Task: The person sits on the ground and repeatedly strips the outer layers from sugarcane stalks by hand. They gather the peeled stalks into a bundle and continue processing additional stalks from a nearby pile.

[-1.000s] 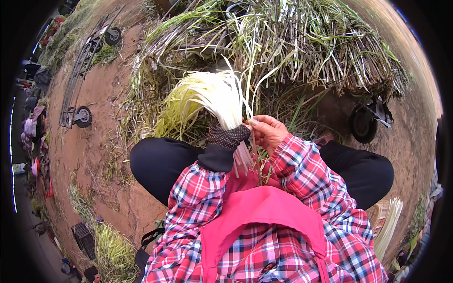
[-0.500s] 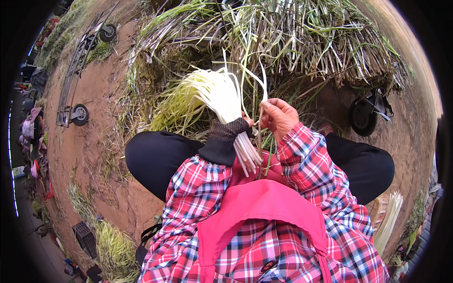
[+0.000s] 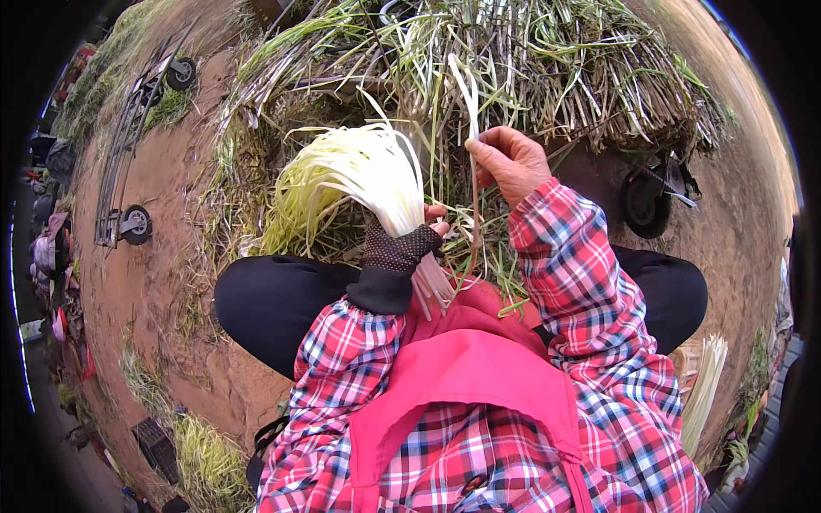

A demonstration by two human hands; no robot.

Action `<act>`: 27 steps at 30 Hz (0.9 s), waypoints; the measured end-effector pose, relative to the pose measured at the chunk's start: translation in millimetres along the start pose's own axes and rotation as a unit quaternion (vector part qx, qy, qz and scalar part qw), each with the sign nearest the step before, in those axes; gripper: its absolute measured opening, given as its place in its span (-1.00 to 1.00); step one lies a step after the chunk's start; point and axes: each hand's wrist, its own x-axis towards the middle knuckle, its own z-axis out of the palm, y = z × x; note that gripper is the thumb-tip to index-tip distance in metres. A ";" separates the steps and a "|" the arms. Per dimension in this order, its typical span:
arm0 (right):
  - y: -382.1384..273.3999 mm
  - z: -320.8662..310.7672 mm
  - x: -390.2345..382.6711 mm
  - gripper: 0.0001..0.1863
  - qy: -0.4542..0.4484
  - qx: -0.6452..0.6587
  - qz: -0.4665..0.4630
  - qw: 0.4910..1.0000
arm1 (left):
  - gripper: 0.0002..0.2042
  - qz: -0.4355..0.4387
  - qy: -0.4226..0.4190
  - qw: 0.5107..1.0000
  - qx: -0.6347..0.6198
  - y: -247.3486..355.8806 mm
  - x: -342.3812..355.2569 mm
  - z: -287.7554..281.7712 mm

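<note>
My left hand [image 3: 402, 249], in a black fingerless mesh glove, is wrapped round a bundle of garlic chives [image 3: 376, 175]. Their pale yellow leaves droop to the left, and the white stalk ends poke out below my fist. To the right of the bundle, my bare right hand [image 3: 511, 161] pinches a single chive stalk [image 3: 474, 192] between thumb and fingertips. That stalk hangs upright, its pale leaf rising above my fingers and a brownish strip running down below them. Loose green and pale scraps lie on the pink apron [image 3: 479, 308] over my lap.
Ahead stands a large heap of untrimmed stalks [image 3: 599, 77] on a wheeled cart, whose wheel [image 3: 646, 201] shows at right. A metal cart frame [image 3: 128, 145] lies at far left. Trimmed stalks [image 3: 705, 393] stand at lower right; yellow leaves [image 3: 209, 462] and a dark crate [image 3: 156, 449] are lower left.
My right hand has risen and moved away from the left one, lifting the single stalk. My left hand, still round the bundle, has shifted slightly left.
</note>
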 end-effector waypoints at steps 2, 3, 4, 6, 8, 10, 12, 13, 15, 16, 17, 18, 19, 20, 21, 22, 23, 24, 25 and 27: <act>11.6 29.5 -2.9 -0.82 -0.066 -0.029 -0.013 0.997 | -0.76 -0.054 -0.008 0.998 -0.024 -0.3 -0.7 5.2; 16.2 37.1 -4.1 -0.80 -0.052 -0.043 0.006 0.998 | -0.77 -0.045 0.026 0.998 -0.042 1.1 -1.3 4.2; 19.3 41.3 -4.8 -0.77 -0.078 -0.023 -0.015 0.997 | -0.77 -0.029 0.052 0.996 -0.061 2.6 -2.0 4.8; 22.4 42.3 -8.2 -0.65 -0.089 -0.030 -0.073 0.993 | -0.75 -0.122 0.056 0.963 -0.234 9.6 2.3 -4.8; 20.5 33.4 -17.3 -0.52 -0.255 -0.035 0.021 0.966 | -0.70 -0.130 0.012 0.955 -0.268 16.4 -2.1 -17.6; 15.4 14.1 -29.5 -0.50 -0.388 -0.107 0.079 0.912 | -0.75 -0.111 0.012 0.960 -0.256 20.6 -3.4 -26.5; 12.3 -13.3 -37.3 -0.54 -0.389 -0.036 0.171 0.905 | -0.77 -0.055 -0.007 0.946 -0.320 23.3 -6.9 -32.0; 13.0 -28.9 -37.2 -0.64 -0.361 0.007 0.191 0.913 | -0.78 -0.056 0.005 0.945 -0.323 23.7 -7.0 -32.2; 23.3 -61.2 -30.5 -0.79 -0.253 -0.011 0.150 0.956 | -0.80 -0.059 0.023 0.948 -0.312 27.1 -7.7 -34.3; 30.7 -78.9 -22.4 -0.84 -0.226 0.001 0.139 0.964 | -0.80 -0.060 0.035 0.954 -0.293 29.3 -6.6 -35.4; 40.9 -93.3 -14.5 -0.87 -0.143 -0.078 0.074 0.984 | -0.80 -0.069 0.037 0.958 -0.275 31.9 -6.7 -36.6; 47.2 -108.8 -10.2 -0.88 -0.032 -0.073 0.090 0.993 | -0.79 -0.059 0.062 0.958 -0.274 33.3 -5.7 -36.9; 49.6 -120.8 -6.8 -0.88 0.052 -0.122 0.108 0.985 | -0.78 -0.056 0.072 0.949 -0.301 36.8 -8.0 -40.2; 48.5 -130.0 -6.0 -0.79 0.176 -0.405 0.147 0.885 | -0.77 -0.063 0.064 0.941 -0.327 38.7 -10.5 -42.4; 48.5 -131.7 -8.4 -0.74 0.160 -0.538 0.138 0.816 | -0.76 -0.056 0.110 0.943 -0.310 39.6 -9.7 -43.0; 42.2 -132.3 -11.6 -0.68 0.160 -0.676 0.196 0.692 | -0.75 -0.042 0.118 0.953 -0.276 40.2 -10.6 -43.9; 40.5 -122.0 -19.7 -0.63 0.125 -0.685 0.150 0.701 | -0.76 -0.054 0.087 0.961 -0.258 39.5 -10.6 -42.9; 38.5 -103.7 -26.1 -0.59 0.078 -0.711 -0.007 0.699 | -0.76 -0.064 0.057 0.966 -0.243 38.5 -10.5 -41.2; 36.0 -81.4 -30.2 -0.54 0.023 -0.655 -0.144 0.742 | -0.78 -0.071 0.065 0.977 -0.189 36.8 -10.1 -38.1; 32.9 -36.2 -36.1 -0.57 -0.166 -0.423 -0.234 0.860 | -0.78 -0.095 0.073 0.966 -0.229 35.6 -9.0 -31.8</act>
